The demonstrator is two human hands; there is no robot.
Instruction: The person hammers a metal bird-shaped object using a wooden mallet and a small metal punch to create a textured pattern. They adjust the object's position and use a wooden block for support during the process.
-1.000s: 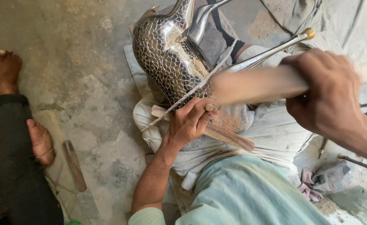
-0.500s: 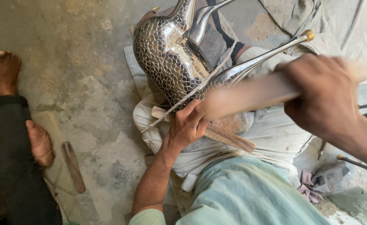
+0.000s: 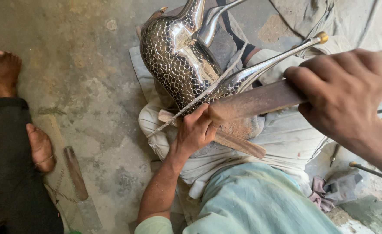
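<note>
1. A shiny metal animal figure (image 3: 178, 65) w/ a scale pattern is laid on its side at upper centre of the frame, bedded on a pale cloth bundle (image 3: 282, 143) — prob. so it is cushioned and kept from rolling.
2. A thin cord (image 3: 199, 97) is run diagonally across the body, centre frame.
3. The left hand (image 3: 195, 130) is closed, centre frame, pressed against the figure's underside; a small wooden stick (image 3: 234, 143) is pinned beneath it.
4. The right hand (image 3: 342, 95) is clenched at right of frame around a long wooden mallet (image 3: 256, 102), its end brought against the figure, just beside the left hand.
5. Another person's bare feet (image 3: 39, 147) are seen at left of frame, well apart.
</note>
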